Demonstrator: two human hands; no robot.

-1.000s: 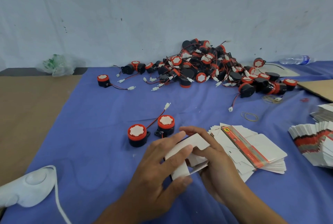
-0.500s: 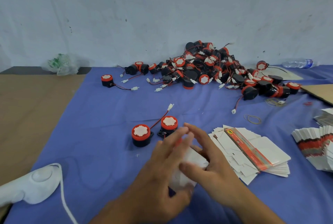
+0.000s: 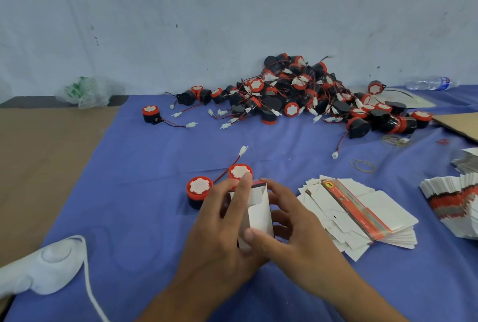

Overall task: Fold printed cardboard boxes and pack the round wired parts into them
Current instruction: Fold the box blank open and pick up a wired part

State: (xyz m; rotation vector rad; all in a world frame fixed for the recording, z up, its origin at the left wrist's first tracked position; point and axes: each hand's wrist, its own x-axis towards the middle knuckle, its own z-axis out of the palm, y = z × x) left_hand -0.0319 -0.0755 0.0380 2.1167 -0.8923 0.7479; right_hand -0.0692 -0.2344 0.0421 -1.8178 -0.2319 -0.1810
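Nearest, at about 7 o'clock from the hands, a white plastic gadget [image 3: 44, 267] with a white cord lies on the edge of the blue cloth [image 3: 134, 192].

Dead centre, both hands are on one part-folded cardboard box [image 3: 258, 214]. It's white with a strip of red print at the far end. The left hand [image 3: 219, 239] grips it from the left, fingers curled round the side and the index finger stretched along the box. The right hand [image 3: 302, 239] holds the other side, thumb pressed on the near face and the other fingers loosely curled beside it. Can't tell if the box touches the cloth.

Just past the fingertips, at 11 and 12 o'clock, two round wired parts [image 3: 198, 189] stand side by side, red rims and white tops up. The wire from the farther one runs off toward 12. At 3 o'clock sits a fanned stack of flat boxes [image 3: 362, 215], and there's a second stack [image 3: 455, 205] at the right edge. Rubber bands [image 3: 362, 165] lie at about 2 o'clock.

Further back at 12 to 1 o'clock is the big pile of parts [image 3: 297, 91] against the wall, with one lone part [image 3: 150, 114] off at 11. A cardboard sheet [image 3: 460, 125] is at 2, a water bottle [image 3: 429, 83] lies behind it, and a crumpled plastic bag [image 3: 85, 91] is far off at 10.
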